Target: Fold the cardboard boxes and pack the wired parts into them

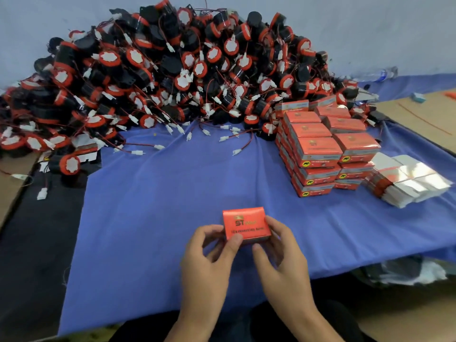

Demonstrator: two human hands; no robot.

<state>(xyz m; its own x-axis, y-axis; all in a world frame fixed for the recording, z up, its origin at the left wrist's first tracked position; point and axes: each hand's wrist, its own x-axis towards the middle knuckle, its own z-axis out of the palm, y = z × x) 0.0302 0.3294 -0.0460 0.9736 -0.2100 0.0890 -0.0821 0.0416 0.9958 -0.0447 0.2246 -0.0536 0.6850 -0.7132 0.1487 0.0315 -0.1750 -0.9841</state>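
Note:
An orange cardboard box [245, 224] with dark print on its top is held just above the blue cloth [160, 206], near the front edge. My left hand [209, 255] grips its left side, thumb on the near face. My right hand [281, 255] grips its right side, fingers curled round the corner. A big heap of black and red wired parts [160, 75] with white plugs fills the back of the cloth. Folded orange boxes [325, 144] are stacked at the right. Beside them lies a bundle of flat unfolded boxes [407, 181], white side up.
One loose wired part [67, 164] lies at the left edge of the cloth on a dark sheet. Brown cardboard [424, 119] covers the floor at the far right, and a plastic bottle [377, 74] lies by the wall. Crumpled plastic [407, 272] sits below the cloth's right edge.

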